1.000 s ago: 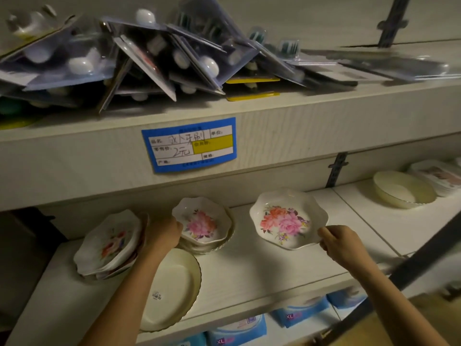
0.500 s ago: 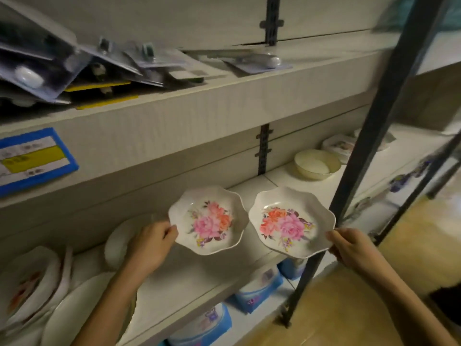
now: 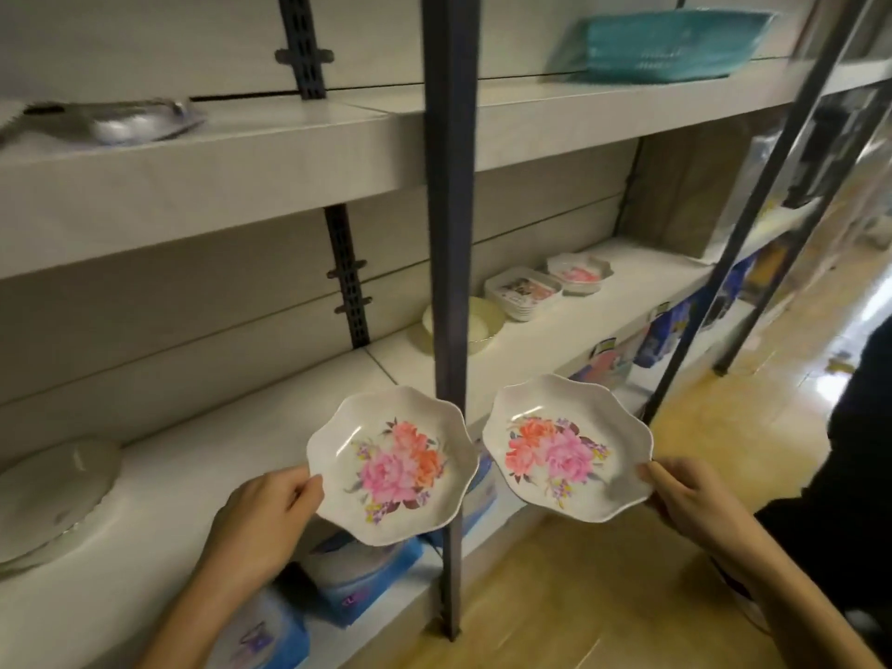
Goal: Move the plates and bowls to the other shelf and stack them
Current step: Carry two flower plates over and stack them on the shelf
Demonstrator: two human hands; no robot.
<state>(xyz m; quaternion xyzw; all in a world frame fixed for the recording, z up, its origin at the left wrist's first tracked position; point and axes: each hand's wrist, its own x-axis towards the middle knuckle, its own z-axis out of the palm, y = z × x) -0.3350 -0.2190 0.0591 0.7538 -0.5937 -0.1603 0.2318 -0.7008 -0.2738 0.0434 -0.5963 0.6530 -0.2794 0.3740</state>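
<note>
My left hand (image 3: 263, 516) grips the left rim of a white scalloped bowl with pink and orange flowers (image 3: 391, 465). My right hand (image 3: 683, 494) holds the right rim of a matching floral bowl (image 3: 567, 441). Both bowls are in the air in front of the shelf edge, side by side, either side of a dark upright post (image 3: 446, 234). On the shelf section (image 3: 603, 301) to the right sit a cream bowl (image 3: 485, 323), a stack of rectangular patterned dishes (image 3: 523, 292) and a floral scalloped bowl (image 3: 579, 272). A pale plate (image 3: 48, 494) lies at far left.
Two more slanted dark posts (image 3: 753, 200) stand to the right. Blue packaged goods (image 3: 357, 581) fill the shelf below. A teal basket (image 3: 661, 41) and a blister pack (image 3: 125, 120) lie on the upper shelf. Wooden floor is at lower right, with a dark shape (image 3: 859, 451) at the right edge.
Both bowls have been lifted off the left shelf section and carried rightward. The view has swung right, so the toothbrush packs and price label are out of sight.
</note>
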